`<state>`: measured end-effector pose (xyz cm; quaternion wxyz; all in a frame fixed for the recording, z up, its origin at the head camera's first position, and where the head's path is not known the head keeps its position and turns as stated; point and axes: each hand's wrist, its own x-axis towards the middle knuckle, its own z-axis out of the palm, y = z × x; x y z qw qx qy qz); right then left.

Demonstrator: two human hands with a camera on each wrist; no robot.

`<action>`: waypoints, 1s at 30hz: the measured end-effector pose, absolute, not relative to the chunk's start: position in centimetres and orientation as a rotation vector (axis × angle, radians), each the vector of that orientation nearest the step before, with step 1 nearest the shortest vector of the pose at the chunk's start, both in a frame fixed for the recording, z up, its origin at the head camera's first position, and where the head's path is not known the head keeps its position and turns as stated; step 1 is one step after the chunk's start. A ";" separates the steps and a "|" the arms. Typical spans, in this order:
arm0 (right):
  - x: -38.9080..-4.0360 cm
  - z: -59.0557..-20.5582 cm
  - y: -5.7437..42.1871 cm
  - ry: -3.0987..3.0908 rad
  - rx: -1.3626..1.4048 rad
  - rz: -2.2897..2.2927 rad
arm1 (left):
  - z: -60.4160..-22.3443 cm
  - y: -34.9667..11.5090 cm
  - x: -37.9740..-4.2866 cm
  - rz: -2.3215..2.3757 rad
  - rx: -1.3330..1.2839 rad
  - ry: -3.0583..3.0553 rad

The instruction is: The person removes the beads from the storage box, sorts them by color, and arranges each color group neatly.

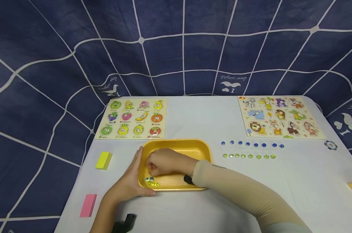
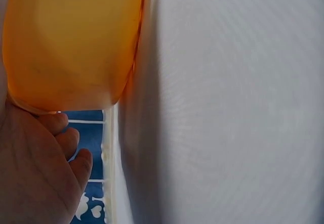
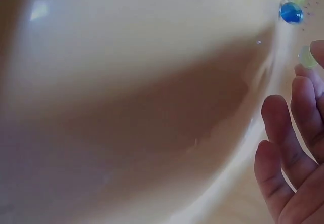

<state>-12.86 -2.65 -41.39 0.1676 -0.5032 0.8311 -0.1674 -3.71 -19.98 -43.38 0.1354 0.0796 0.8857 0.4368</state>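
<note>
A yellow tray sits at the middle of the table. My left hand rests against its left end, fingers straight along the side and thumb along the front edge; in the left wrist view that hand touches the tray's outer wall. Inside the tray, my right hand pinches a small clear green glass bead between thumb and forefinger. Near the front left corner of the tray lie several green beads and a blue bead.
Right of the tray run a row of blue beads and a row of green beads. A fruit puzzle board and an animal puzzle board lie behind. Yellow and pink blocks stand left; a poker chip lies right.
</note>
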 end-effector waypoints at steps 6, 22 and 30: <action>-13.2 -40.3 -1.5 2.365 -1.422 -0.518 | -43.4 -20.0 -3.7 1.267 0.227 2.563; -13.8 -32.3 6.6 2.559 -1.503 -1.127 | -43.4 -20.0 -3.9 1.279 0.237 2.566; -13.5 -30.5 12.1 2.732 -1.516 -1.267 | -43.4 -19.9 -3.7 1.274 0.207 2.577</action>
